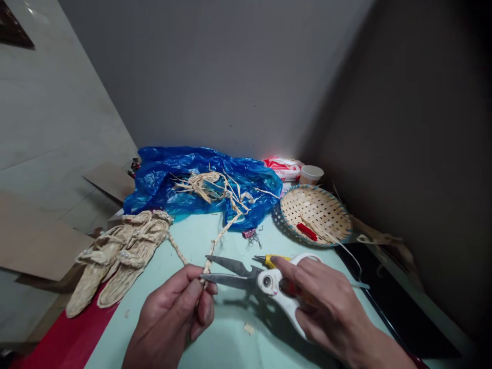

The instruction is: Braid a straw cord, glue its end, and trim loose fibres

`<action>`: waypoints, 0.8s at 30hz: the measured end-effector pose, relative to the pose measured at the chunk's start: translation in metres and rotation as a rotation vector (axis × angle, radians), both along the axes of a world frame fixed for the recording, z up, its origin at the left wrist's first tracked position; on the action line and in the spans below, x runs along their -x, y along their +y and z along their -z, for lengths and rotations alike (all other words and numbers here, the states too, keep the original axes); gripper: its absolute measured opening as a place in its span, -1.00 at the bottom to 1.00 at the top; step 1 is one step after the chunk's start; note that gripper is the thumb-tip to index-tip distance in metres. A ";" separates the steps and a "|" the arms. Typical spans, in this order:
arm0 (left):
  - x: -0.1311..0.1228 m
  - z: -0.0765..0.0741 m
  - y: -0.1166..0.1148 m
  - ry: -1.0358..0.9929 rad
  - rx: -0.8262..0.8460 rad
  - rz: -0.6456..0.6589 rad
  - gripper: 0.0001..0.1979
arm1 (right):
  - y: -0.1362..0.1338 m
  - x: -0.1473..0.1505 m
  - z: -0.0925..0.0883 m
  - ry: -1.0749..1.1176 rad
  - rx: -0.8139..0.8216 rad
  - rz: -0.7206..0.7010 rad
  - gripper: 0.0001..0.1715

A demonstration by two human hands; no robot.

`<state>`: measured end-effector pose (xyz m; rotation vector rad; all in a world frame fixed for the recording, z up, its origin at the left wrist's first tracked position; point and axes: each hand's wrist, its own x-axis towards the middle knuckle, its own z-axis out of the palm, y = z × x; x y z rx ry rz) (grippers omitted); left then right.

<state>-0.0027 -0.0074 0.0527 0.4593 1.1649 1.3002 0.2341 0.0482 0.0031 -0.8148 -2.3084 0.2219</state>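
My left hand [179,312] pinches a braided straw cord [221,234] near the table's front. My right hand [330,302] is wrapped round the white handles of a pair of scissors [269,282]. Their grey blades are parted, with the cord between them right above my left fingertips. From there the cord runs back to a loose bundle of straw [207,185] on a crumpled blue plastic bag [165,174]. Another length of cord [177,248] reaches from my left hand towards the woven straw sandals [126,256] at the left.
A woven basket [330,215] holding a red object [306,231] stands at the right, a white cup [311,173] behind it. Yellow-handled pliers [269,260] lie beyond the scissors. A flat black object [400,302] lies along the right edge. Walls rise behind the table.
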 end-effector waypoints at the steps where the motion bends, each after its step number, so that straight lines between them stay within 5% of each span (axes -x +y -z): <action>1: 0.000 -0.001 -0.001 0.034 0.012 -0.006 -0.66 | 0.001 -0.001 -0.001 0.007 0.008 -0.005 -0.24; 10: 0.002 0.005 -0.011 0.497 -0.166 0.083 -0.66 | 0.000 0.001 -0.009 0.042 0.086 -0.021 -0.19; 19: -0.001 -0.004 -0.006 0.088 -0.069 -0.039 -0.70 | 0.004 0.002 -0.010 -0.019 -0.079 -0.087 -0.22; 24: -0.006 0.002 -0.008 0.128 -0.275 -0.057 -0.84 | 0.001 0.000 -0.015 -0.053 -0.160 -0.061 -0.19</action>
